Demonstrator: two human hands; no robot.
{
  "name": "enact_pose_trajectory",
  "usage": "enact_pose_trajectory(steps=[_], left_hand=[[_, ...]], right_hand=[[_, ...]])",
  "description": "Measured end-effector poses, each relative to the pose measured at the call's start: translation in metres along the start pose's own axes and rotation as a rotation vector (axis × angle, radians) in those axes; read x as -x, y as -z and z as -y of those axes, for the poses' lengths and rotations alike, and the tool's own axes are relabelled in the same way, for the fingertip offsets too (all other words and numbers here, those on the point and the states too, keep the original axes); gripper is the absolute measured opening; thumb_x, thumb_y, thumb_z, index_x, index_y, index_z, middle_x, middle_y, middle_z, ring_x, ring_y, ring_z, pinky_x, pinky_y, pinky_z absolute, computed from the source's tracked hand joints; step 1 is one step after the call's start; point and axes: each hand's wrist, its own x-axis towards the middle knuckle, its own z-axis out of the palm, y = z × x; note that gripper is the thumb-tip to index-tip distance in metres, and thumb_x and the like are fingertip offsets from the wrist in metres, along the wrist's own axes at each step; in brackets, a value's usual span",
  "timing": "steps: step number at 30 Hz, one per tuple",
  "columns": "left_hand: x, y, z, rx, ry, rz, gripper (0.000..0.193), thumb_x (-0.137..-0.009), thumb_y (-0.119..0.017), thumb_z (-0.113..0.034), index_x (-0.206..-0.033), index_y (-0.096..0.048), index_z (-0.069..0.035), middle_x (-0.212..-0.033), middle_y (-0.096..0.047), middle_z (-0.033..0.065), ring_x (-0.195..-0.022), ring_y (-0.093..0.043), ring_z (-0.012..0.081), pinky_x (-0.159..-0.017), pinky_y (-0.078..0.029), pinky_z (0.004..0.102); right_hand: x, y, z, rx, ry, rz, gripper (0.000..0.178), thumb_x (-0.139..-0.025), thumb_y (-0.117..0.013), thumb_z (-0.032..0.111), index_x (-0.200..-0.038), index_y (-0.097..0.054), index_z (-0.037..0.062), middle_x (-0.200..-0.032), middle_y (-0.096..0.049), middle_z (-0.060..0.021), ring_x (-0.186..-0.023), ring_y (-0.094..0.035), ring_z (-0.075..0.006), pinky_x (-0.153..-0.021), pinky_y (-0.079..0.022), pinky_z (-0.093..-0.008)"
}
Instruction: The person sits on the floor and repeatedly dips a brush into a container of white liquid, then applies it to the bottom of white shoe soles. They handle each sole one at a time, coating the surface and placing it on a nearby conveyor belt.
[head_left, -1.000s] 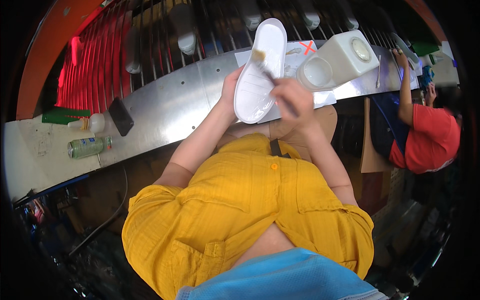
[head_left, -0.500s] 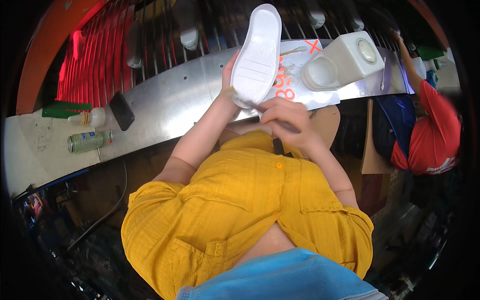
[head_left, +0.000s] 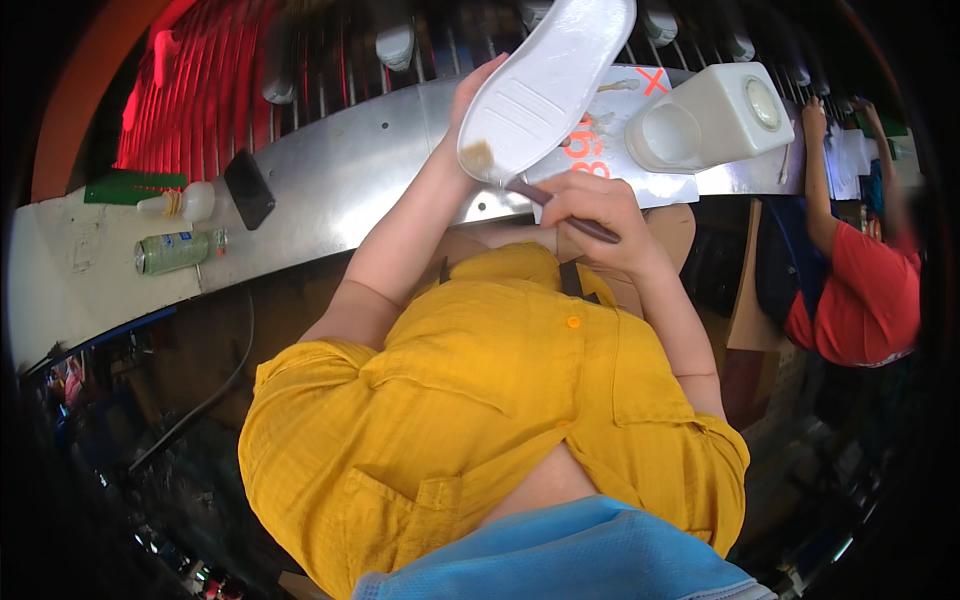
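Note:
A white shoe sole (head_left: 540, 95) is held up over the metal bench, tilted, its ridged face toward me with a wet sheen. My left hand (head_left: 478, 95) grips it from the left side; most of its fingers are hidden behind the sole. In my right hand (head_left: 603, 212), the fingers close around the dark brown handle of a brush (head_left: 590, 228). Its tan bristles press on the near end of the sole. Just right of the sole lies a white sheet (head_left: 640, 187) with red markings, bearing a white plastic container (head_left: 735, 118) with a round open cup.
Behind the metal bench (head_left: 330, 195) runs a rack of rods (head_left: 330, 90) with several soles on it. At the left are a dark phone-like slab (head_left: 249, 190), a small squeeze bottle (head_left: 195, 203) and a green can (head_left: 172, 253). A person in red (head_left: 865, 295) works at the right.
The sole has moved up and right and leans more to the right. The brush's bristles now show on its near end, and the handle has swung into plainer view.

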Motion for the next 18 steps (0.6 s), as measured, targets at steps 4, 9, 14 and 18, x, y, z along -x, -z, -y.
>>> enact_pose_trajectory(steps=[4, 9, 14, 18], left_hand=[[-0.001, 0.007, -0.012, 0.004, 0.089, -0.005, 0.050, -0.097, -0.056, -0.038, -0.127, -0.064, 0.001, -0.117, -0.071, 0.0188, -0.099, -0.072, 0.0314, -0.089, -0.059, 0.0429], [-0.005, 0.007, -0.021, -0.002, 0.176, -0.062, 0.044, -0.096, -0.058, -0.034, -0.119, -0.068, 0.002, -0.106, -0.074, 0.0169, -0.091, -0.074, 0.0281, -0.085, -0.060, 0.0398], [-0.003, -0.005, -0.017, -0.038, 0.150, -0.160, 0.050, -0.099, -0.051, -0.036, -0.127, -0.063, 0.003, -0.112, -0.072, 0.0198, -0.095, -0.073, 0.0317, -0.083, -0.061, 0.0427], [0.003, -0.019, 0.004, -0.190, 0.119, -0.246, 0.058, -0.101, -0.040, -0.040, -0.135, -0.057, 0.004, -0.123, -0.067, 0.0242, -0.100, -0.072, 0.0366, -0.081, -0.063, 0.0491]], right_hand=[[-0.007, 0.015, 0.007, -0.142, 0.148, 0.022, 0.016, -0.072, -0.065, -0.006, -0.082, -0.065, 0.0060, -0.085, -0.065, -0.0067, -0.067, -0.062, -0.0228, -0.058, -0.045, -0.0299], [-0.011, 0.025, 0.017, 0.124, 0.064, 0.095, 0.015, -0.072, -0.066, -0.006, -0.081, -0.065, 0.0059, -0.080, -0.065, -0.0073, -0.069, -0.063, -0.0246, -0.060, -0.047, -0.0301], [-0.006, 0.030, 0.010, -0.090, 0.035, -0.025, 0.014, -0.076, -0.063, -0.008, -0.086, -0.067, 0.0009, -0.081, -0.068, -0.0072, -0.069, -0.064, -0.0169, -0.064, -0.048, -0.0264], [-0.008, 0.051, -0.019, -0.229, -0.186, -0.439, 0.009, -0.082, -0.062, -0.007, -0.088, -0.067, -0.0025, -0.086, -0.070, -0.0068, -0.073, -0.065, -0.0126, -0.068, -0.050, -0.0251]])
